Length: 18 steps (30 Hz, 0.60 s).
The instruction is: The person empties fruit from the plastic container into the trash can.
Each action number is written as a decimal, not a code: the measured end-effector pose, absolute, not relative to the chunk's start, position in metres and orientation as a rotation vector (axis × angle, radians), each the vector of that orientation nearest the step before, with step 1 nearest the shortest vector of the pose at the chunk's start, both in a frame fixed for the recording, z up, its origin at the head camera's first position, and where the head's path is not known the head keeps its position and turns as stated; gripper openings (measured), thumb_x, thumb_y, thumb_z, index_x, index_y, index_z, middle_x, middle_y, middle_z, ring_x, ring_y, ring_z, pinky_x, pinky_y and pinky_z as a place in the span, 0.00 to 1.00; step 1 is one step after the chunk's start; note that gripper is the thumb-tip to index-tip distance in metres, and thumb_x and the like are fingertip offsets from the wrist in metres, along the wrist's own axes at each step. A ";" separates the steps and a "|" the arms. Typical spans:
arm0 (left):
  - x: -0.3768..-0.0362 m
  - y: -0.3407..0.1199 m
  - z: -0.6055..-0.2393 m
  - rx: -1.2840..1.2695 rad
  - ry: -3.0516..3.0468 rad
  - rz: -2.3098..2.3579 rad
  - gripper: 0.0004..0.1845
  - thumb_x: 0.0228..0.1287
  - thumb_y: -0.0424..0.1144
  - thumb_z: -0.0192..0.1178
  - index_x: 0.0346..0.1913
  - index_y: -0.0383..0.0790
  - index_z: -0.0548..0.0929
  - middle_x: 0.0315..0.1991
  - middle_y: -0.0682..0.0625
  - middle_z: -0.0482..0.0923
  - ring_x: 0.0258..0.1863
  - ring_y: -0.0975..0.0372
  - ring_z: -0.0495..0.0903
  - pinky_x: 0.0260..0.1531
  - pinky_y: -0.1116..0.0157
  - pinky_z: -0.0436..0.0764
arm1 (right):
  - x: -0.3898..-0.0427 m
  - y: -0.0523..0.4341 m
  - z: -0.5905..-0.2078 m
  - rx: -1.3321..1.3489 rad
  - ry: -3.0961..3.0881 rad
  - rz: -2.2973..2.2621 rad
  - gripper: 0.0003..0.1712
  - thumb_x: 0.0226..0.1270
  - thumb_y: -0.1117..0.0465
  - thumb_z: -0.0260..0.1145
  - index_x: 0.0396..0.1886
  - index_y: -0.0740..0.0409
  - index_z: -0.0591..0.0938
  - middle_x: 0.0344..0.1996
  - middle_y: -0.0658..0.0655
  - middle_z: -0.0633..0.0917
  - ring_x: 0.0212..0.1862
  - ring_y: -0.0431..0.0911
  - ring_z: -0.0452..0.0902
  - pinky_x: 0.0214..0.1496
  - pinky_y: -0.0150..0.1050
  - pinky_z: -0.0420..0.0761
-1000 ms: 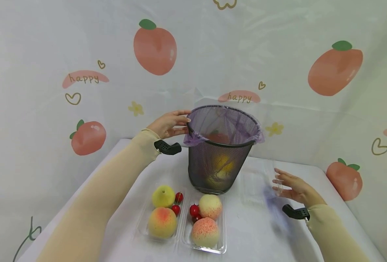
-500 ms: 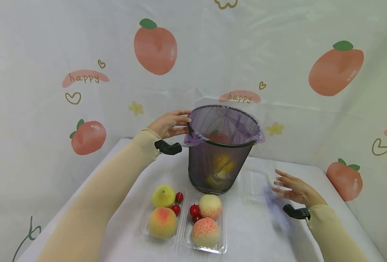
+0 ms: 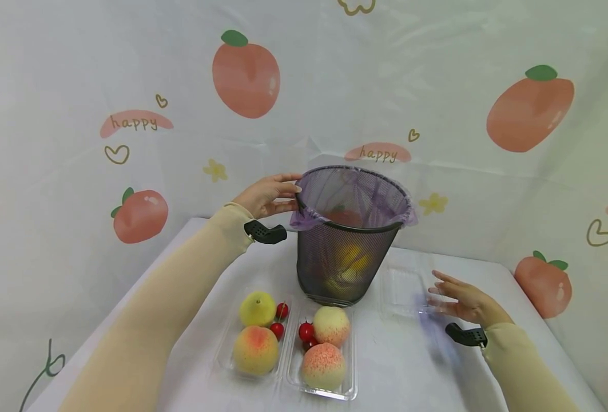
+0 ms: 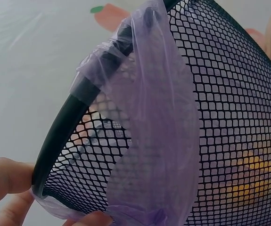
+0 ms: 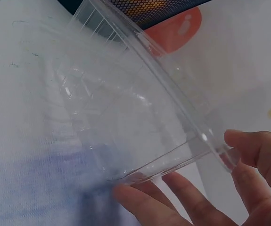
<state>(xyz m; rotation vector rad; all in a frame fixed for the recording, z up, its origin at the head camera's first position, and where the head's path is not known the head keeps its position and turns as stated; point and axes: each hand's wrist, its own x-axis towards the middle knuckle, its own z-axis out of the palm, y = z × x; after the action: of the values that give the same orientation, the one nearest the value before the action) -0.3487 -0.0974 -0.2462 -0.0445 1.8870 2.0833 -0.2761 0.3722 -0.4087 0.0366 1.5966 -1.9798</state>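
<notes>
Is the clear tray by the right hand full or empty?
Empty: the clear tray shows only cloth through its walls; the right hand holds its edge.

Staged recording booth: a peach-printed "happy" backdrop (image 3: 128, 121) hangs behind a white-draped counter (image 3: 401, 366), enclosing it on all sides.

black metal mesh bin (image 3: 341, 260), thin purple plastic liner (image 4: 159, 141), clear glossy plastic tray (image 5: 140, 117)

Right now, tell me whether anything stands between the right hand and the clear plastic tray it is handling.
Nothing visible does. The right hand already touches the clear plastic tray: its fingers lie under one end, thumb at the rim. The mesh bin stands beyond the tray, not between.
</notes>
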 end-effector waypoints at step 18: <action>-0.350 -0.098 -0.246 -0.028 1.867 2.094 0.26 0.67 0.30 0.58 0.67 0.48 0.72 0.46 0.48 0.71 0.40 0.60 0.77 0.41 0.67 0.84 | -0.275 0.375 -0.416 0.146 1.615 -2.015 0.21 0.76 0.66 0.52 0.36 0.37 0.87 0.41 0.50 0.85 0.46 0.52 0.85 0.51 0.42 0.84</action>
<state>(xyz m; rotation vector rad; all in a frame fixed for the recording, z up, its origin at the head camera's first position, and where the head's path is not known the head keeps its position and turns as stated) -0.3504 -0.0977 -0.2462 -0.0281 1.8669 2.0943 -0.2752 0.3753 -0.4164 0.1456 1.6150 -2.0146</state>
